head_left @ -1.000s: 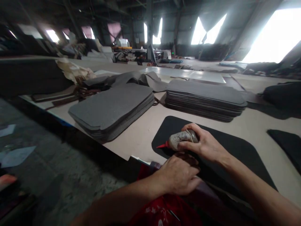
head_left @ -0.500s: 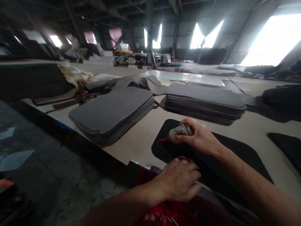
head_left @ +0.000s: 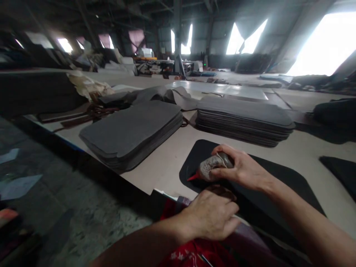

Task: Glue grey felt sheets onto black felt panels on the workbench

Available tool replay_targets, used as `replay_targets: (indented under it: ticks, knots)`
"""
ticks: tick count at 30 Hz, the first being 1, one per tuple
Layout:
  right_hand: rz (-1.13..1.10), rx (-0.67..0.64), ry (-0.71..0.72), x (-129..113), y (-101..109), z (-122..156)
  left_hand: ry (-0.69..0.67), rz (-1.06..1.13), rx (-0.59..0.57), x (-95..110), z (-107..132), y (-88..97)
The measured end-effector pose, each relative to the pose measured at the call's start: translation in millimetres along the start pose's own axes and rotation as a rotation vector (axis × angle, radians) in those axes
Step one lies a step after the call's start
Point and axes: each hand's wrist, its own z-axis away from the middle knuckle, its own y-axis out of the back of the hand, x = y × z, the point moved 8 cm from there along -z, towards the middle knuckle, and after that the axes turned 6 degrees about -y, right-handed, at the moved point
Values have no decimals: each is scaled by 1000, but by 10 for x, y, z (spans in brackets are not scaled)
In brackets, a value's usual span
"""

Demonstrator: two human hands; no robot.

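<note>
My right hand point(head_left: 239, 167) is wrapped around a squeeze bottle point(head_left: 210, 167) with a stained, crusty body and a red pointed nozzle. The bottle is tipped over, nozzle toward the left. Its tip meets or hovers just over the left end of a black rounded panel point(head_left: 267, 167) lying flat on the table; I cannot tell which. A faint line shows on the panel by the nozzle. At the panel's near edge rests my left hand point(head_left: 214, 211), back up and fingers curled under. What those fingers hold, if anything, is hidden.
Beyond the panel stand two stacks of grey rounded sheets, a left stack point(head_left: 133, 128) and a right stack point(head_left: 241, 118). Another black panel point(head_left: 342, 174) lies at the right. The table edge point(head_left: 111, 172) runs along the left, with floor below. Loose grey material point(head_left: 158, 94) lies behind.
My right hand has brought the bottle a little nearer to me, so the nozzle tip sits lower along the panel's left end. My left hand has barely moved.
</note>
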Motion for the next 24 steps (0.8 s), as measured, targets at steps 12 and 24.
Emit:
replay_targets:
  ticks: [12, 24]
  knots:
    - [239, 299, 107, 84, 256, -383, 17, 46, 18, -23, 27, -18]
    - [372, 435, 9, 349, 456, -831, 20, 85, 19, -31, 39, -33]
